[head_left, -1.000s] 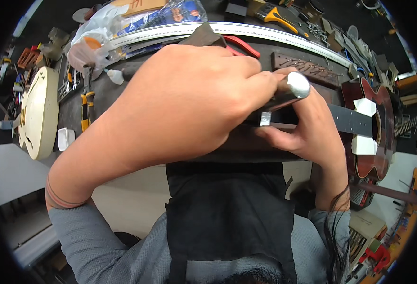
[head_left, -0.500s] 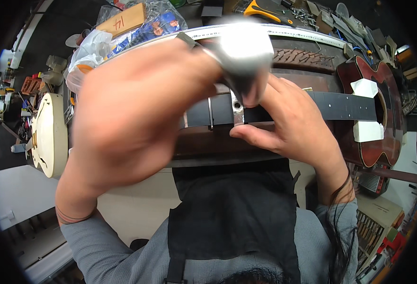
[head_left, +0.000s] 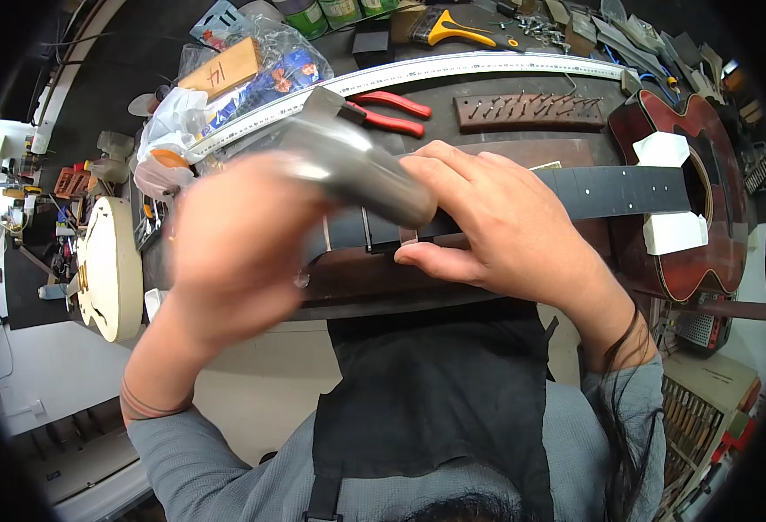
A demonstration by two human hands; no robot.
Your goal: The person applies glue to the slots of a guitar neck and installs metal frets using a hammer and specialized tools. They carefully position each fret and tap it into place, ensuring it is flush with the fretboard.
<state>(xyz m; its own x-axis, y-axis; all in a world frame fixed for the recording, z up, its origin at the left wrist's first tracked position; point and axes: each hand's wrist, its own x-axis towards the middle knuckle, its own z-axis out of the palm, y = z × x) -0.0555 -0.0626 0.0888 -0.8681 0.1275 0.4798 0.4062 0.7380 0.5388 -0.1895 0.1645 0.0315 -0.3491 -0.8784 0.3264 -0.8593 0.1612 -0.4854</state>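
Observation:
My left hand (head_left: 235, 244), blurred, is closed on a hammer (head_left: 365, 174) whose polished metal head hangs over the dark fretboard (head_left: 609, 191) of a reddish acoustic guitar (head_left: 718, 248) lying crosswise on the bench. My right hand (head_left: 496, 226) rests on the neck, thumb and fingers closed around a small metal bar (head_left: 408, 235) set across it, partly hidden by the hammer. A metal fret wire (head_left: 367, 228) crosses the board just left of that bar. White pieces (head_left: 674, 233) lie on the guitar's body either side of the fretboard.
Behind the neck lie red-handled pliers (head_left: 396, 117), a wooden block with pins (head_left: 529, 113), a long steel ruler (head_left: 487, 66), a yellow brush (head_left: 457, 30) and plastic bags (head_left: 174, 130). A cream guitar body (head_left: 109, 270) stands at the left, by the bench's cluttered end.
The hammer head has swept from upright above the bar to a tilted position lower and further left, with my left hand. My right hand stays on the bar; the whole view has shifted slightly.

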